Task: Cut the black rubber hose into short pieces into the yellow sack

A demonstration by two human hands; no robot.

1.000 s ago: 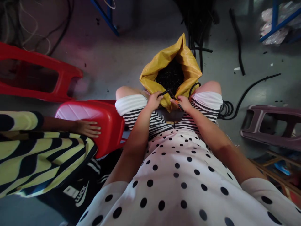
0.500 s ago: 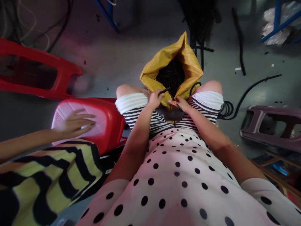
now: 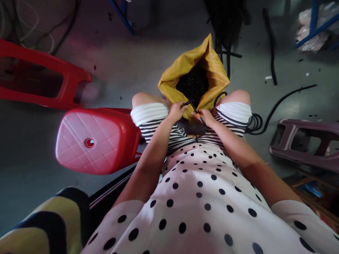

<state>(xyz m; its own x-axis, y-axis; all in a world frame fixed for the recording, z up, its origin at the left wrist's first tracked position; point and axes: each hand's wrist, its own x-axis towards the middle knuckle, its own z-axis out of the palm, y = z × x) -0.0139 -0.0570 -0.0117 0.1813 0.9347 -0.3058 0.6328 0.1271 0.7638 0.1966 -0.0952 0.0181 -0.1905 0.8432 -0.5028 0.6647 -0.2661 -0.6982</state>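
Note:
My left hand point(image 3: 177, 112) is closed around a short end of black tubing point(image 3: 187, 103) over the near rim of a yellow sack point(image 3: 169, 81). Close beside it, my right hand point(image 3: 207, 117) grips a small cutting tool with orange on its handle point(image 3: 199, 115), which looks like scissors. The tool's dark tip points toward the tubing; whether they touch is too small to tell. Inside the sack, between my knees, lie many short black tube pieces point(image 3: 193, 84). A black tube loop point(image 3: 219, 98) runs from the sack's right rim over my right thigh.
A red stool point(image 3: 87, 123) stands at my left, another red stool point(image 3: 76, 77) beyond it. Coiled black tubing point(image 3: 256, 124) lies by my right leg, near a purplish stool point(image 3: 315, 128). Black tubes point(image 3: 225, 21) are heaped behind the sack. Striped clothing of another person point(image 3: 47, 222) shows lower left.
The other person's hand has left the red stool and gone out of view, their striped clothing shifting down and left. My left hand has moved slightly right, toward the cutting tool.

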